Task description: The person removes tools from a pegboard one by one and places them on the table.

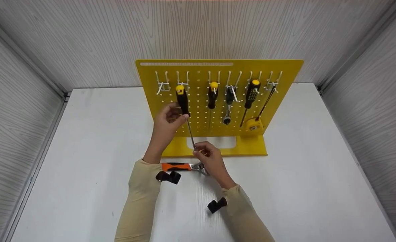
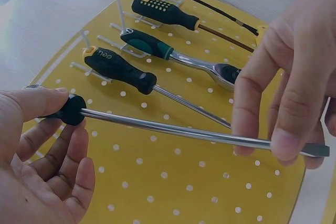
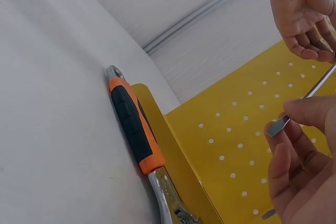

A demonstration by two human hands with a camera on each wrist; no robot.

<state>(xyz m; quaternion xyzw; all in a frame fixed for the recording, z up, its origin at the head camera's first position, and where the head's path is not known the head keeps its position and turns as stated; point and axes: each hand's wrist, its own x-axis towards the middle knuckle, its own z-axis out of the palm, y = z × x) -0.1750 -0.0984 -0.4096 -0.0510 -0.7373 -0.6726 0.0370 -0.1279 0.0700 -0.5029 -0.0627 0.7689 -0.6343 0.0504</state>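
A flat-blade screwdriver (image 1: 182,101) with a black handle and yellow cap slants in front of the pegboard, its cap by a hook on the left. My left hand (image 1: 167,119) pinches the lower end of its handle, the other fingers loosely curved. Near the blade, my right hand (image 1: 212,158) pinches the steel shaft (image 2: 157,126) between thumb and fingers. The flat tip (image 3: 277,126) sticks out past them. Whether the hook passes through the cap is hidden. Below the hands lies an adjustable wrench (image 1: 176,167) with an orange and black grip.
The yellow pegboard (image 1: 198,124) stands upright on the white table (image 1: 93,151). To the right hang another screwdriver (image 1: 213,95), a ratchet wrench (image 1: 229,104), a dotted-handle screwdriver (image 1: 251,95) and a yellow tape measure (image 1: 254,125) on a black strap. A bare hook (image 1: 163,86) is at far left.
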